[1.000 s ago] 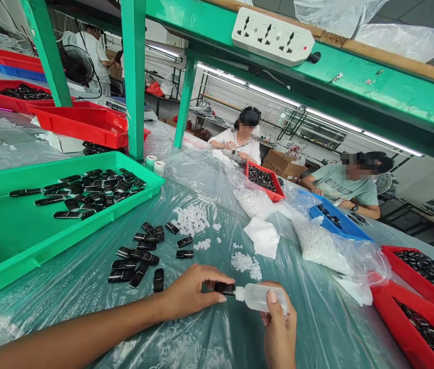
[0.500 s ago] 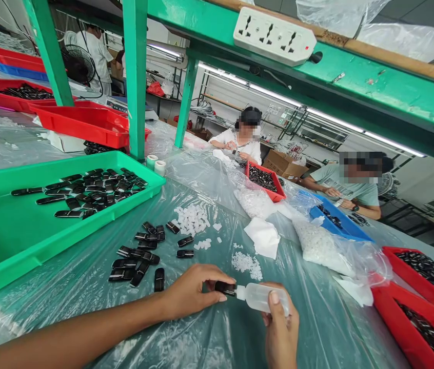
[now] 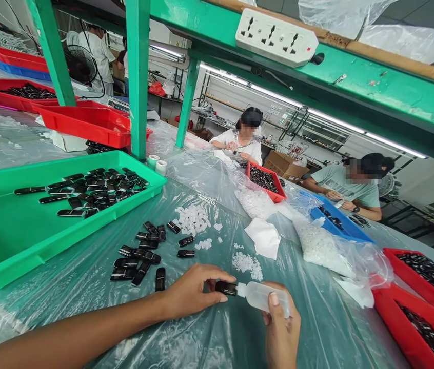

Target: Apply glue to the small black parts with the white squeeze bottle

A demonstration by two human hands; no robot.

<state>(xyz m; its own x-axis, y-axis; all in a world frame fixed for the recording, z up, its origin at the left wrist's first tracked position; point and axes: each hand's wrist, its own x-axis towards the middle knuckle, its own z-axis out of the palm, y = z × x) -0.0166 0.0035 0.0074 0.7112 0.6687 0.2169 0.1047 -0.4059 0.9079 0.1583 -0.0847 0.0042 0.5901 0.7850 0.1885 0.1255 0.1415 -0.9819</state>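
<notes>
Between the thumb and fingers of my left hand (image 3: 193,291) is a small black glossy plastic piece (image 3: 225,288). My right hand (image 3: 283,323) grips a translucent white squeeze bottle (image 3: 262,297), lying nearly level. Its narrow tip meets the right end of the black piece; whether it goes inside is too small to tell. Left of my hands, several like black pieces (image 3: 140,259) lie in a loose pile. Behind them is a heap of small white bits (image 3: 193,219), and a smaller heap of finer white bits (image 3: 248,265) lies just beyond the bottle.
A green tray (image 3: 17,246) with black pieces stands at left. Red trays (image 3: 397,328) fill the right edge. A plastic bag of white bits (image 3: 322,251) and a blue tray (image 3: 340,218) lie beyond. Two co-workers sit opposite. A green frame (image 3: 138,77) with a power strip (image 3: 276,37) crosses overhead.
The whole view has shifted very slightly. My hands, the bottle and the black piece keep the same positions relative to each other.
</notes>
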